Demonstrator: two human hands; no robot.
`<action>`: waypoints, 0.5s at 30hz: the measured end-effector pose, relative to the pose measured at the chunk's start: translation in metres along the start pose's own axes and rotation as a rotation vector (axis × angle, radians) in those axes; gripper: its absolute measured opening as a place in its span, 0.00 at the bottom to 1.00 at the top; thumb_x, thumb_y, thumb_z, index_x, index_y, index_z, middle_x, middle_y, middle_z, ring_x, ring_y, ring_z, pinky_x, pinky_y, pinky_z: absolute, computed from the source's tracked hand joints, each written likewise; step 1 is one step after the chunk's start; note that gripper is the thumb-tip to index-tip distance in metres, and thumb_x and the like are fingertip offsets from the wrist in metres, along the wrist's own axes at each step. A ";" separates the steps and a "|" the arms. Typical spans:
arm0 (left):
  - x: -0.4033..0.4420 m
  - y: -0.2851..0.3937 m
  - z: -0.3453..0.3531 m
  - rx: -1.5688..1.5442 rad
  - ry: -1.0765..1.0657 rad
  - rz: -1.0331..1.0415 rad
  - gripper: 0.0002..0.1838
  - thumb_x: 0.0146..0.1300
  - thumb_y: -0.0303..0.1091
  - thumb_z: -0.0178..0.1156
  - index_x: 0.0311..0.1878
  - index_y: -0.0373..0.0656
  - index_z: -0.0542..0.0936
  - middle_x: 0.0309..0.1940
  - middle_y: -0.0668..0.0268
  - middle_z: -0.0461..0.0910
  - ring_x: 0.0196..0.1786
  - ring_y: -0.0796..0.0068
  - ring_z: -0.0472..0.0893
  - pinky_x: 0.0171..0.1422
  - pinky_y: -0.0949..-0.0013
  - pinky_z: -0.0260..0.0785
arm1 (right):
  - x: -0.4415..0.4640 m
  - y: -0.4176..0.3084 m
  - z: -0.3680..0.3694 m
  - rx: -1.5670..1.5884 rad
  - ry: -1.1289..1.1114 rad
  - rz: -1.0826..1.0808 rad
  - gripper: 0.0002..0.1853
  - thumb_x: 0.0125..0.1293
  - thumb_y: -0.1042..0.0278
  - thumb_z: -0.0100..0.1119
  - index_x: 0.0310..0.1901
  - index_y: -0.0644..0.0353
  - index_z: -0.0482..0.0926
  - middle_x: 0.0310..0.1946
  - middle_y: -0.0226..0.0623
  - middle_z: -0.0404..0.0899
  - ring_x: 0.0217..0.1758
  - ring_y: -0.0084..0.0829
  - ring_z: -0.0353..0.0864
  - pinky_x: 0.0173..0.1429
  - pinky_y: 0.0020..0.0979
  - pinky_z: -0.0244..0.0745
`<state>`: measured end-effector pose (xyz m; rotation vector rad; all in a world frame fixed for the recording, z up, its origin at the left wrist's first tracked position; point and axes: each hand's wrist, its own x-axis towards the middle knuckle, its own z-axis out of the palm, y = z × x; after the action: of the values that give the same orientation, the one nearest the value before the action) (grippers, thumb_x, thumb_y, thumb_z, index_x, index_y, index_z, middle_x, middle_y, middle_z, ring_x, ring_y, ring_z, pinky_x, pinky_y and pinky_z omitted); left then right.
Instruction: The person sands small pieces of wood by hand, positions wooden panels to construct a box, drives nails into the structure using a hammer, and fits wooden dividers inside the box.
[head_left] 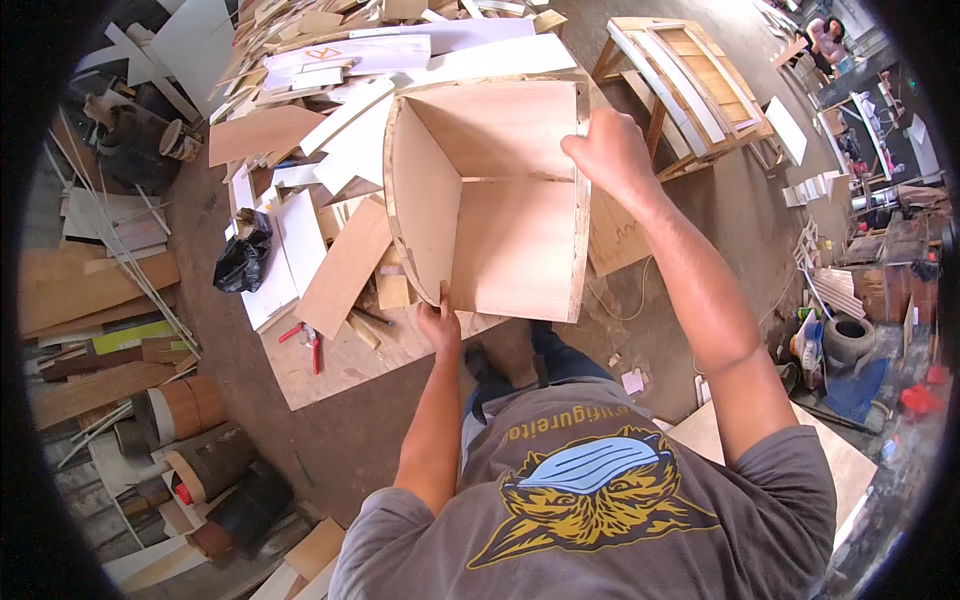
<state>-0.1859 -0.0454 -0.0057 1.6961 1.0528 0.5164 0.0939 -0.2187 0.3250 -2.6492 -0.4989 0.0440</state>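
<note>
Between my two hands is an open wooden box frame point(515, 235) made of plywood panels, with a curved panel on its left side and its hollow inside facing me. My left hand point(438, 322) is closed on the lower left corner of the frame. At the upper right edge, my right hand point(607, 150) grips the frame's side panel; some of its fingers are hidden behind the wood. The frame is held tilted above the edge of a worktable point(300, 375). Red-handled pliers point(308, 342) lie on the table, left of my left hand.
Wood offcuts and white boards point(440, 60) are heaped over the table. A black plastic bag point(243, 262) sits at its left edge. A wooden trestle piece point(690, 85) stands at the back right. Rolls point(190, 410) lie at left. Another person point(827, 42) is far off.
</note>
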 end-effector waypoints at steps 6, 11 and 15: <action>-0.032 0.000 0.004 -0.077 -0.149 -0.135 0.27 0.73 0.48 0.68 0.41 0.24 0.85 0.26 0.53 0.85 0.31 0.72 0.80 0.39 0.60 0.74 | 0.005 -0.034 -0.026 -0.179 -0.005 -0.084 0.15 0.56 0.66 0.63 0.35 0.74 0.86 0.36 0.65 0.86 0.45 0.59 0.90 0.52 0.52 0.85; -0.049 0.018 0.010 -0.158 -0.324 -0.184 0.21 0.71 0.42 0.71 0.42 0.26 0.85 0.27 0.60 0.86 0.29 0.78 0.82 0.32 0.68 0.75 | 0.008 -0.082 -0.024 -0.265 -0.059 -0.086 0.14 0.56 0.69 0.62 0.39 0.71 0.88 0.39 0.62 0.88 0.47 0.58 0.90 0.55 0.52 0.85; -0.052 -0.006 0.025 -0.348 -0.510 -0.236 0.16 0.71 0.38 0.71 0.41 0.29 0.86 0.27 0.62 0.86 0.27 0.79 0.83 0.28 0.72 0.75 | 0.012 -0.106 0.002 -0.322 -0.049 -0.178 0.13 0.57 0.71 0.62 0.39 0.68 0.89 0.40 0.58 0.89 0.47 0.55 0.91 0.52 0.50 0.86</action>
<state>-0.1968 -0.1014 -0.0130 1.2777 0.7256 0.0914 0.0691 -0.1242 0.3692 -2.9069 -0.8169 -0.0290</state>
